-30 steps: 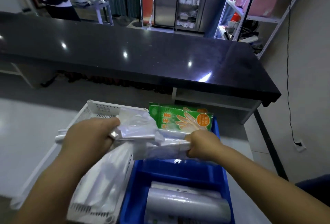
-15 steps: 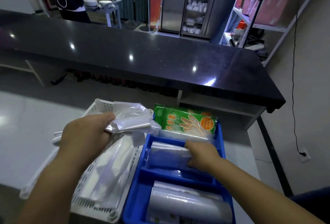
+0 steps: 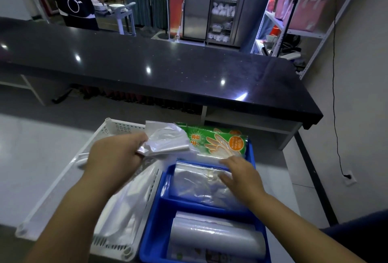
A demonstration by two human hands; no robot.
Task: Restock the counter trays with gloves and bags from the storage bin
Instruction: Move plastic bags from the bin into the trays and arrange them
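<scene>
My left hand (image 3: pixel 114 155) is closed round a crumpled bunch of clear bags (image 3: pixel 165 141), held above the far end of the white basket (image 3: pixel 117 126), with the loose ends spilling right toward the glove packet (image 3: pixel 216 141). That packet is green and lies across the far compartment of the blue tray (image 3: pixel 155 227), its long side running left to right and its far edge propped higher than the near one. It carries white Chinese characters on the left, a printed pair of pale gloves in the middle, and an orange round label on the right where I can read "100" followed by one character.

My right hand (image 3: pixel 241 175) is spread flat with straight fingers, pressing on the flat stack of clear bags (image 3: pixel 197 185) in the tray's middle compartment; the stack's long side also runs left to right. In the near compartment sits a curled grey-clear bundle of bags (image 3: pixel 214 239) with a printed strip along its near edge, too blurred to read.

The basket stands just beside the tray on its left and holds more pale bags. Beyond both runs the black counter (image 3: pixel 147 69)
</scene>
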